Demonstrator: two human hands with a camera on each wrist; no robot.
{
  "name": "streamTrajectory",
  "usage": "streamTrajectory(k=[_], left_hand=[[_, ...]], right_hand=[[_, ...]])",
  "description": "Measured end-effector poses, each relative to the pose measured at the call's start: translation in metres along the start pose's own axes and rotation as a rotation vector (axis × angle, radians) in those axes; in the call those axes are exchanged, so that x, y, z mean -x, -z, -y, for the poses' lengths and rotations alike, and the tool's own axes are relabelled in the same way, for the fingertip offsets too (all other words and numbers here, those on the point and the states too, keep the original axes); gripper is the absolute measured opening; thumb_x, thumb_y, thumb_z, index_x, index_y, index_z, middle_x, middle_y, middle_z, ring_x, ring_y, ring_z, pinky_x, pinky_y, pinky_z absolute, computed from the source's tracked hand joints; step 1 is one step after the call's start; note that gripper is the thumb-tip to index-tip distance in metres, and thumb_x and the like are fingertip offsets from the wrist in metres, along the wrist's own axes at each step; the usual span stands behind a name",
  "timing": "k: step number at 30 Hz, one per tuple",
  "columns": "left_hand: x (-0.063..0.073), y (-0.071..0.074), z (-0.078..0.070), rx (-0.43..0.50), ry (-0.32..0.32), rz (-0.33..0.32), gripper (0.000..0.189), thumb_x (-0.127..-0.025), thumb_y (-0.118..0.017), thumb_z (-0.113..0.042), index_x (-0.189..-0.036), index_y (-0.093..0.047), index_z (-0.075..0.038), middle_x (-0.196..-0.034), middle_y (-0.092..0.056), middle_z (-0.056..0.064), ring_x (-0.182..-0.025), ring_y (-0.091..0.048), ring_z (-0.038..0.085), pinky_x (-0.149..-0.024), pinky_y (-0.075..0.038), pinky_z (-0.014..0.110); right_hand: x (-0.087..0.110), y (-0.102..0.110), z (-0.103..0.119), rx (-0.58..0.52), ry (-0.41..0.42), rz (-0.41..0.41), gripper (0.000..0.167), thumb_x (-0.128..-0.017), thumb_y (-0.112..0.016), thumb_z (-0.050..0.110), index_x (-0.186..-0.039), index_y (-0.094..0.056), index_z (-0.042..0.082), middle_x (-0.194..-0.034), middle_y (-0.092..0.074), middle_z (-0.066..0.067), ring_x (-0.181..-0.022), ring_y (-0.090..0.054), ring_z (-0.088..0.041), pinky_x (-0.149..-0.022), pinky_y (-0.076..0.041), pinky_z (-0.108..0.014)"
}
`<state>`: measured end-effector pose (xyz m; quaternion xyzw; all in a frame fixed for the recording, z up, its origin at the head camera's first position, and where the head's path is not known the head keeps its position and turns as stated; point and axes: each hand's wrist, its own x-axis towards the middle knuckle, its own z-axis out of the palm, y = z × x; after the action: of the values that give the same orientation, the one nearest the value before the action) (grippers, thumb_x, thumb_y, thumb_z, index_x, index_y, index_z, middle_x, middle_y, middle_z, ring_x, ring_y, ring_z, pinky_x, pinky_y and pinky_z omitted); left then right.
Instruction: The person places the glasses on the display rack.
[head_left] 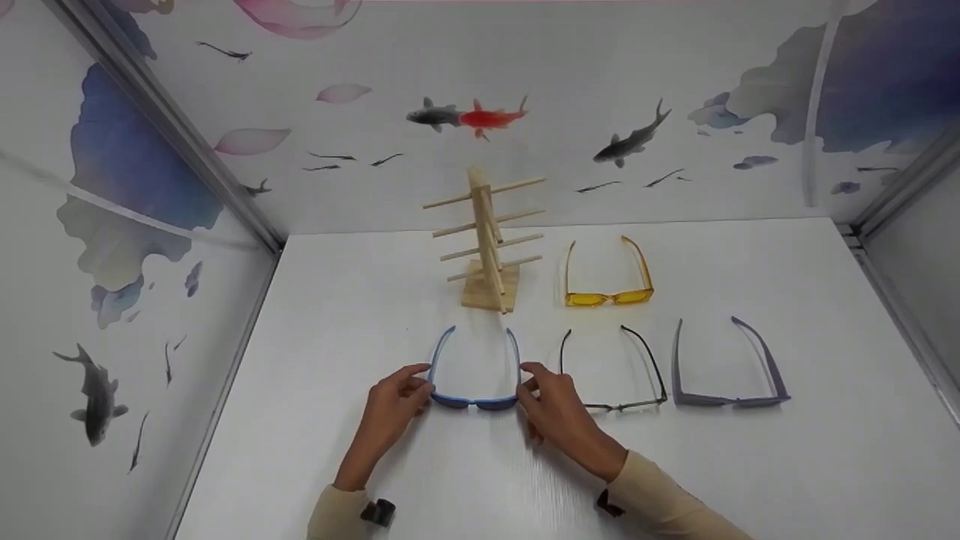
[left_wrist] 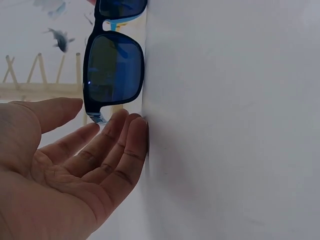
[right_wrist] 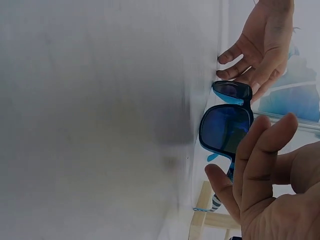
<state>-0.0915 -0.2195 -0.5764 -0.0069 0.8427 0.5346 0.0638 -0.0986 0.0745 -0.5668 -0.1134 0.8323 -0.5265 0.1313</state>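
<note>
A person's left-hand grip (head_left: 390, 409) and right-hand grip (head_left: 559, 409) pinch a pair of blue sunglasses (head_left: 491, 404) at a white counter (head_left: 315, 322), one grip at each outer end of the frame. The sunglasses lie between the two grips, thumb and fingers meeting around the hinges, dark lenses facing the person and open arms pointing away; whether the lower rims touch the counter cannot be told. Beyond them stands a wooden rack (head_left: 486, 232) with crosswise pegs. Just beside the right-hand grip, which partly hides them, are black-framed glasses (head_left: 619, 408), with purple-gray glasses (head_left: 750, 401) farther right. Yellow glasses (head_left: 592, 299) sit to the right of the rack, arms likewise spread open.
</note>
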Motion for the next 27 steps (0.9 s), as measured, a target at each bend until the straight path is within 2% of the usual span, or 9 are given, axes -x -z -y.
streamTrajectory(k=[8, 16, 22, 27], left_hand=[[0.003, 0.0, -0.003, -0.002, -0.003, -0.014, 0.038, -0.106, -0.071, -0.006, -0.143, -0.068, 0.001, -0.098, -0.079, 0.005, -0.089, -0.076, 0.027, -0.077, -0.065, 0.032], [0.01, 0.002, -0.02, 0.049, -0.003, -0.028, 0.037, -0.106, -0.071, -0.004, -0.143, -0.067, 0.002, -0.1, -0.08, 0.009, -0.091, -0.077, 0.03, -0.082, -0.068, 0.042], [0.012, 0.004, -0.036, 0.039, -0.06, -0.039, 0.037, -0.106, -0.072, -0.006, -0.142, -0.067, 0.005, -0.1, -0.081, 0.008, -0.092, -0.078, 0.032, -0.079, -0.068, 0.036], [0.012, 0.003, -0.044, 0.012, -0.089, -0.042, 0.037, -0.106, -0.072, -0.007, -0.142, -0.067, 0.005, -0.1, -0.081, 0.008, -0.089, -0.077, 0.029, -0.074, -0.066, 0.031]], right_hand=[[0.0, -0.001, 0.006, -0.001, -0.011, 0.0, 0.047, -0.11, -0.057, 0.002, -0.154, -0.051, -0.011, -0.11, -0.076, -0.017, -0.048, -0.064, -0.012, -0.043, -0.055, -0.03], [0.005, 0.011, 0.019, -0.03, -0.012, -0.014, 0.044, -0.108, -0.061, 0.001, -0.151, -0.058, -0.007, -0.107, -0.075, -0.013, -0.053, -0.064, -0.015, -0.043, -0.054, -0.03], [0.009, 0.017, 0.021, -0.019, 0.002, -0.054, 0.041, -0.107, -0.062, 0.001, -0.148, -0.061, -0.004, -0.105, -0.075, -0.012, -0.054, -0.064, -0.015, -0.043, -0.054, -0.029], [0.01, 0.023, 0.023, -0.01, 0.028, -0.107, 0.039, -0.106, -0.064, 0.001, -0.145, -0.065, 0.0, -0.102, -0.075, -0.011, -0.052, -0.065, -0.016, -0.041, -0.053, -0.029]])
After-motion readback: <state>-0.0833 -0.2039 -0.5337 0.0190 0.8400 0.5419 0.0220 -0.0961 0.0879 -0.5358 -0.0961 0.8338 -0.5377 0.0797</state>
